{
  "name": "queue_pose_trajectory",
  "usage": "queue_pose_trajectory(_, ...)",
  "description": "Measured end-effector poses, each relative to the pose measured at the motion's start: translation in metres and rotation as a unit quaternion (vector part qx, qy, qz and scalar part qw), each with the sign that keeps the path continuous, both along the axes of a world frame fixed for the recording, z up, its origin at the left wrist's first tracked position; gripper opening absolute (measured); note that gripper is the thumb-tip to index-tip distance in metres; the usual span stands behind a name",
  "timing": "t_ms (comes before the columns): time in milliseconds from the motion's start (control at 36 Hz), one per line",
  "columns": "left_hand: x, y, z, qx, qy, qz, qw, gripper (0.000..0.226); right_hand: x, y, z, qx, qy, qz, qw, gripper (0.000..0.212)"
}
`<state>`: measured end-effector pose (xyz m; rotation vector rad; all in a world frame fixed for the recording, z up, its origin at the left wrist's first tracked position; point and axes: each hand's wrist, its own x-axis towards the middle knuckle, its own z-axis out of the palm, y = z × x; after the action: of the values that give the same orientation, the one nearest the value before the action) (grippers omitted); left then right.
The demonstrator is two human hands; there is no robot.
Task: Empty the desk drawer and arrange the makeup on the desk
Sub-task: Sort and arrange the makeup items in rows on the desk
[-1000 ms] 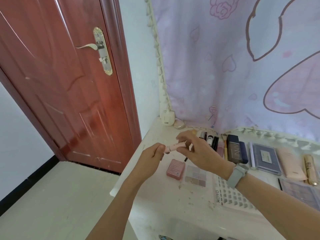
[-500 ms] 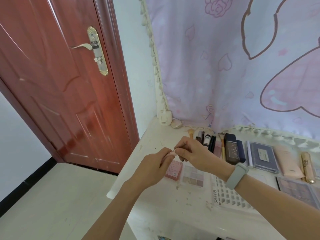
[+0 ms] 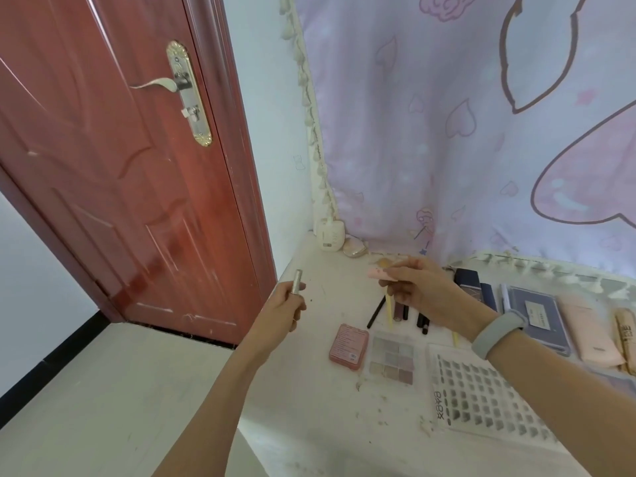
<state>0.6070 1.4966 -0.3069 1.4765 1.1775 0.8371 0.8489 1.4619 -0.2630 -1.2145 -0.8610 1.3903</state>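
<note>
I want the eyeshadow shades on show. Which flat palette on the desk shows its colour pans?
The clear-topped palette, a grid of beige and mauve pans, lying between the pink compact and the white tray of dark squares. The pink and navy cases show only plain covers.

right hand (image 3: 418, 290) hides the pencils' (image 3: 399, 309) upper ends; gold tube (image 3: 627, 335) cut off.

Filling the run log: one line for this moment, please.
left hand: holds silver tube | right hand: holds pink cap | desk: palettes laid out
</note>
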Motion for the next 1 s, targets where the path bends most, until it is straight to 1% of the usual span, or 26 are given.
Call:
queue_pose_trajectory(56,0.002,0.008,0.0,0.01,-0.039,0.021,0.999,0.021,0.001,0.005,-0.005,-0.022,0.08,-0.002,0.997,0.007)
queue_pose_trajectory(83,0.004,0.013,0.0,0.016,-0.051,0.026,0.998,0.017,0.0,0.008,-0.007,-0.029,0.102,0.0,0.994,0.01)
queue_pose_trajectory(139,0.01,0.024,-0.001,0.02,-0.05,0.025,0.998,0.013,-0.004,0.016,-0.012,-0.034,0.099,0.01,0.994,0.023)
queue_pose_trajectory(194,0.016,0.037,-0.002,0.028,-0.035,0.018,0.999,0.011,-0.011,0.026,-0.016,-0.032,0.039,0.019,0.999,0.027)
queue_pose_trajectory(222,0.02,0.043,-0.003,0.034,-0.029,0.017,0.999,0.01,-0.016,0.032,-0.019,-0.026,-0.019,0.022,0.999,0.026)
queue_pose_trajectory(250,0.023,0.05,-0.004,0.039,-0.024,0.019,0.999,0.008,-0.02,0.038,-0.022,-0.015,-0.096,0.021,0.995,0.025)
queue_pose_trajectory(306,0.03,0.062,-0.004,0.048,-0.019,0.029,0.998,0.012,-0.026,0.053,-0.026,0.028,-0.255,0.01,0.966,0.026)
queue_pose_trajectory(333,0.033,0.068,-0.004,0.055,-0.014,0.037,0.998,0.015,-0.028,0.059,-0.029,0.052,-0.313,0.008,0.948,0.026)
queue_pose_trajectory(389,0.039,0.079,-0.005,0.07,0.003,0.052,0.996,0.02,-0.03,0.071,-0.033,0.078,-0.389,0.023,0.918,0.025)
queue_pose_trajectory(444,0.044,0.089,-0.006,0.079,0.018,0.057,0.995,0.022,-0.029,0.08,-0.038,0.078,-0.441,0.044,0.893,0.024)
queue_pose_trajectory(500,0.051,0.097,-0.007,0.089,0.036,0.058,0.994,0.022,-0.028,0.087,-0.043,0.086,-0.483,0.042,0.871,0.022)
queue_pose_trajectory(611,0.061,0.108,-0.012,0.105,0.047,0.071,0.991,0.014,-0.024,0.1,-0.052,0.148,-0.539,-0.006,0.829,0.017)
queue_pose_trajectory(694,0.066,0.111,-0.017,0.098,0.049,0.079,0.991,0.014,-0.025,0.108,-0.056,0.169,-0.532,-0.017,0.829,0.009)
queue_pose_trajectory(722,0.067,0.112,-0.018,0.1,0.048,0.081,0.99,0.014,-0.026,0.11,-0.057,0.168,-0.535,-0.015,0.828,0.009)
queue_pose_trajectory(806,0.07,0.115,-0.024,0.12,0.065,0.075,0.988,0.011,-0.029,0.115,-0.061,0.154,-0.577,-0.004,0.802,0.022)
queue_pose_trajectory(861,0.07,0.117,-0.028,0.153,0.089,0.061,0.982,0.011,-0.029,0.118,-0.062,0.144,-0.608,-0.009,0.781,0.028)
queue_pose_trajectory(944,0.071,0.12,-0.031,0.212,0.135,0.047,0.967,0.026,-0.029,0.121,-0.064,0.133,-0.638,-0.017,0.758,0.034)
queue_pose_trajectory(1000,0.071,0.121,-0.031,0.213,0.135,0.048,0.966,0.029,-0.028,0.121,-0.066,0.13,-0.644,-0.019,0.754,0.036)
